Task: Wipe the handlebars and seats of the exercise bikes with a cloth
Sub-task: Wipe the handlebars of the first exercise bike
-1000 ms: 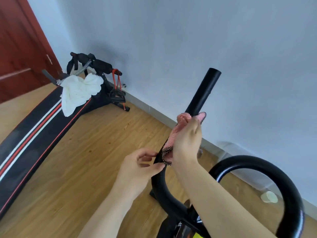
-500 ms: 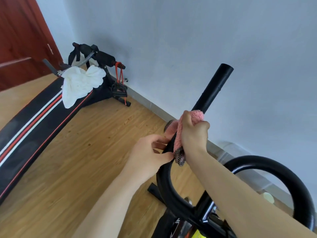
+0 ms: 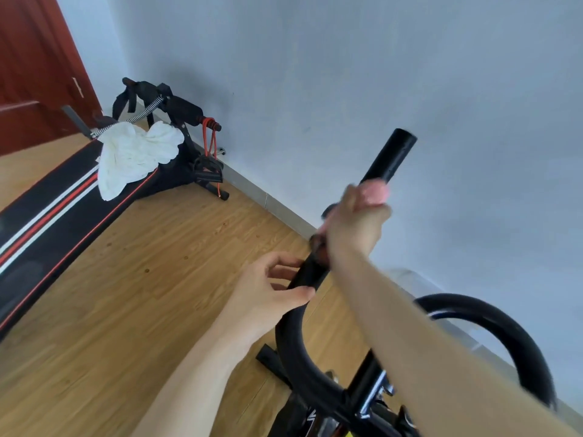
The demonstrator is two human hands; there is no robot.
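Observation:
The black left handlebar (image 3: 391, 156) of the exercise bike rises diagonally toward the wall. My right hand (image 3: 353, 228) is wrapped around it just below its end, gripping a pink cloth (image 3: 375, 192) against the bar; only a pink edge shows above my fingers. My left hand (image 3: 268, 294) pinches the same bar lower down, thumb and fingers on either side of it. The right handlebar (image 3: 504, 329) curves as a black loop behind my right forearm. The seat is out of view.
A black sit-up bench (image 3: 47, 222) with red and white stripes lies at left, a white cloth (image 3: 135, 159) draped on it and red resistance bands (image 3: 209, 143) hanging from its frame. A red-brown door (image 3: 34, 74) stands far left. The grey wall is close behind the bike; the floor is wood.
My right hand has slid the pink cloth up the handlebar toward its end. My left hand has closed onto the bar lower down and stays there.

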